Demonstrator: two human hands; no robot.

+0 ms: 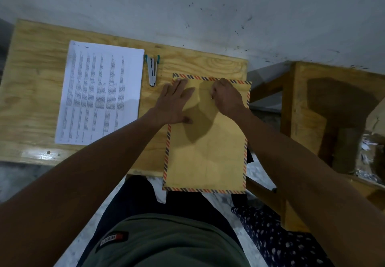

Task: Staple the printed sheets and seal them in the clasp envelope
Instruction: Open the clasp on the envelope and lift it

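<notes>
Plywood table (pixel 31 62) against a scuffed grey wall (pixel 208 6) carries printed sheets (pixel 100 91), a stapler (pixel 152 69) beside them, and a striped-edged envelope (pixel 206 152) overhanging the near edge. Left hand (pixel 177 104) presses flat on it; right hand (pixel 226 95), fingers curled, pinches its top.

A single head-worn, wide-angle camera is looking steeply down and forward from close above the desk (pixel 33 74), taking in both forearms reaching away from it, the person's lap at the bottom edge, and the wall beyond.
</notes>
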